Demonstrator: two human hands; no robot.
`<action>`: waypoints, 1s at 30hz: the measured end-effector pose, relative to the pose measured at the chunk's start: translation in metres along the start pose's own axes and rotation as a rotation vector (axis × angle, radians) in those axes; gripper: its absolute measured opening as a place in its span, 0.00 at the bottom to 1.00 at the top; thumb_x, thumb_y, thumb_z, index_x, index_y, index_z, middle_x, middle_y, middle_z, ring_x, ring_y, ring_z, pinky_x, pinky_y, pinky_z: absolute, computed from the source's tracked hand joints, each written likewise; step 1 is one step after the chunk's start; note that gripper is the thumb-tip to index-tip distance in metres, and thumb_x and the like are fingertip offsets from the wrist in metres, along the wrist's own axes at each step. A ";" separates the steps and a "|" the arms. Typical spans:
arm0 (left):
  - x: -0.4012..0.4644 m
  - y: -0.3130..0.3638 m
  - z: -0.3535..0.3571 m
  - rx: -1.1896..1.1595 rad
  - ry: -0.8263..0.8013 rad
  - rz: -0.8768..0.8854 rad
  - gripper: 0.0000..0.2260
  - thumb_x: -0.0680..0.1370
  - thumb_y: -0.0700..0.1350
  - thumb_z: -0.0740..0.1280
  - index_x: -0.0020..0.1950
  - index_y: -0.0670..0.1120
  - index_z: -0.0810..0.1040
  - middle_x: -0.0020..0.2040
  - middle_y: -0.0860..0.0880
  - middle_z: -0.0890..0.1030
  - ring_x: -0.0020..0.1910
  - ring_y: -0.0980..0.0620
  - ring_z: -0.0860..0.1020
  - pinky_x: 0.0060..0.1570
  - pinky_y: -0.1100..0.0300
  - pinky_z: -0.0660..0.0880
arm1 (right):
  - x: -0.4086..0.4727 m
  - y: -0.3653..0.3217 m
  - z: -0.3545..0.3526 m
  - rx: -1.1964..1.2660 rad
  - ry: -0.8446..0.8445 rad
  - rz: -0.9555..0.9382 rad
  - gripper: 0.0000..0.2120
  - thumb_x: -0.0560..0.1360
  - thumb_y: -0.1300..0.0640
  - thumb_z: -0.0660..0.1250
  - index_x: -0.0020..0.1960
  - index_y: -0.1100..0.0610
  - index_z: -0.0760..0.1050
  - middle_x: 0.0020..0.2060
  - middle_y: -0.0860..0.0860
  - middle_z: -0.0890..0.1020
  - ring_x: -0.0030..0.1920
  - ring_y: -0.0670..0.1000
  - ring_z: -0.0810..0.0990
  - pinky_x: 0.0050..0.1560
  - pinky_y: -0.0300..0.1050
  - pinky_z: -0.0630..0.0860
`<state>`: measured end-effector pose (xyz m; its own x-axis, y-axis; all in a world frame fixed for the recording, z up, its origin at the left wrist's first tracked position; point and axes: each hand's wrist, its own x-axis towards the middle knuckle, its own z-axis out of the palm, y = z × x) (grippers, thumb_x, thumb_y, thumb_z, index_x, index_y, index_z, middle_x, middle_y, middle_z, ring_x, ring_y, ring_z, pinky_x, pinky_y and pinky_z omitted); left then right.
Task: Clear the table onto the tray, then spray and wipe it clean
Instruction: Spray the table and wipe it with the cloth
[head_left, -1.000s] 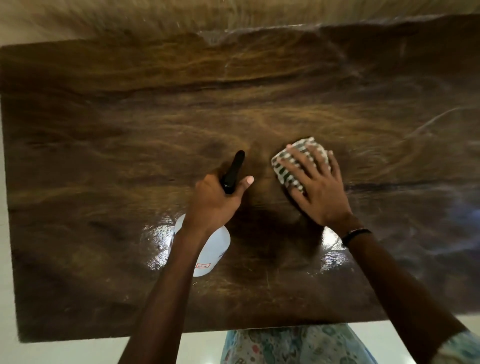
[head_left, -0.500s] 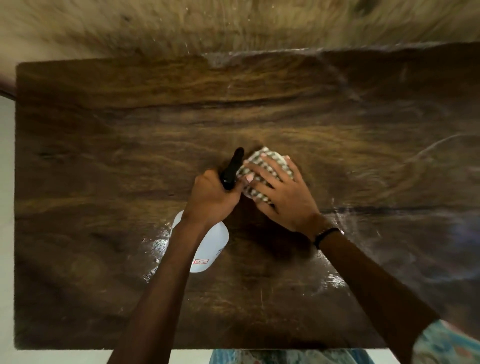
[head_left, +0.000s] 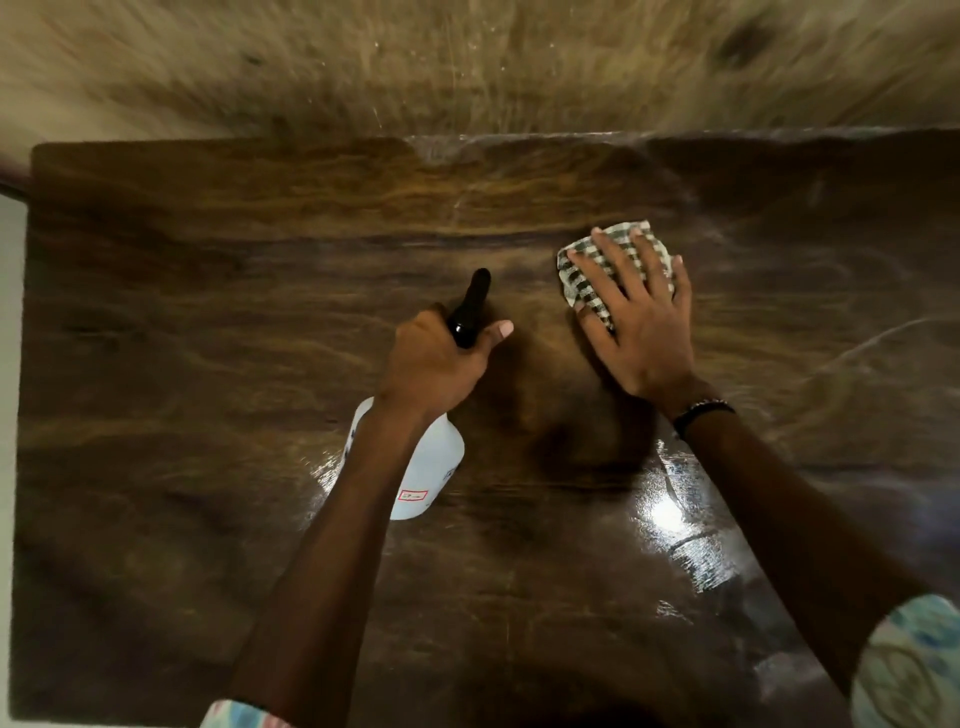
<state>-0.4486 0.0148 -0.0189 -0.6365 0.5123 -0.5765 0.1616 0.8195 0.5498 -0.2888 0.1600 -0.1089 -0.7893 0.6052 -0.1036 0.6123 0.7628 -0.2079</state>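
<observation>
One cloth (head_left: 613, 270) lies flat under the right hand (head_left: 644, 332).

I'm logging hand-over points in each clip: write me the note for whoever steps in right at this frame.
Left hand: grips the neck of the spray bottle, black nozzle pointing away over the table.
Right hand: flat, fingers spread, pressing the checked cloth onto the tabletop, right of centre.
Done: nothing but bottle and cloth shows on the table; the tray is not in view. Wet sheen shows on the near right part, so spraying has been done there.
Left: wipe the rest of the surface, likely the left side and far edge, spraying more if needed.
</observation>
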 end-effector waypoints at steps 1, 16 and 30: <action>0.002 0.001 -0.001 0.003 0.000 0.005 0.24 0.72 0.59 0.68 0.55 0.40 0.76 0.45 0.45 0.79 0.41 0.51 0.77 0.28 0.69 0.66 | 0.002 0.001 0.000 0.004 0.006 -0.007 0.26 0.77 0.44 0.55 0.74 0.45 0.59 0.76 0.47 0.58 0.77 0.55 0.52 0.73 0.64 0.49; 0.029 0.002 -0.031 -0.180 0.057 -0.028 0.18 0.73 0.58 0.68 0.49 0.43 0.75 0.40 0.46 0.77 0.41 0.47 0.77 0.38 0.60 0.70 | 0.150 -0.094 0.003 0.022 -0.059 -0.026 0.26 0.79 0.44 0.51 0.76 0.43 0.52 0.77 0.46 0.53 0.77 0.56 0.47 0.72 0.67 0.43; 0.021 -0.015 -0.054 -0.182 0.023 -0.083 0.14 0.73 0.57 0.68 0.35 0.50 0.70 0.32 0.51 0.73 0.32 0.53 0.73 0.32 0.62 0.67 | 0.074 -0.040 0.002 -0.043 -0.006 -0.233 0.26 0.77 0.43 0.54 0.74 0.43 0.58 0.76 0.47 0.60 0.76 0.55 0.55 0.72 0.64 0.52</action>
<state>-0.5049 -0.0003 -0.0070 -0.6594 0.4371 -0.6117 -0.0297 0.7978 0.6022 -0.3724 0.1736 -0.1105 -0.9097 0.4104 -0.0638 0.4149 0.8908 -0.1854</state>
